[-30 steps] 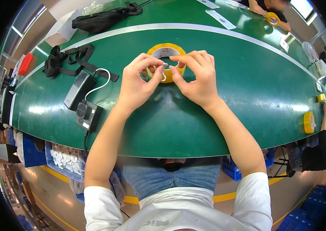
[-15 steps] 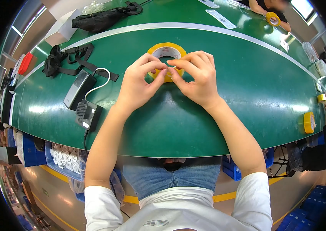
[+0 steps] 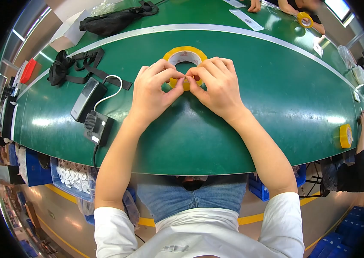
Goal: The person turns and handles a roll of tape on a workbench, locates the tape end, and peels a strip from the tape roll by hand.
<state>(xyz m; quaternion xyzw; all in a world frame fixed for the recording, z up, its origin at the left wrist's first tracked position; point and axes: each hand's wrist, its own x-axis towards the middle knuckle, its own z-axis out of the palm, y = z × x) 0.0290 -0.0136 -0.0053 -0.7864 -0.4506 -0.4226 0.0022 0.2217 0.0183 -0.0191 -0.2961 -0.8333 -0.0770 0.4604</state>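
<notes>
A yellow tape roll (image 3: 185, 53) with a pale inner core lies on the green table (image 3: 190, 137), just beyond my fingertips. My left hand (image 3: 154, 88) is closed in a pinch over the roll's near left edge. Beside it, my right hand (image 3: 217, 86) pinches too, its thumb and fingertips meeting those of the left. Whatever is between the fingertips is too small and hidden to make out. Both hands cover part of the roll's near side.
At left lie a power bank (image 3: 88, 99), a black device (image 3: 98, 127), a white cable and black straps (image 3: 87, 69). A black bag (image 3: 113, 21) lies farther back. Another tape roll (image 3: 345, 136) stands at right. Co-workers' hands (image 3: 254, 6) show at the far and right edges.
My right hand's fingertips have come in against my left's, and the small white piece seen earlier is now hidden. A co-worker's hand has appeared at the far edge.
</notes>
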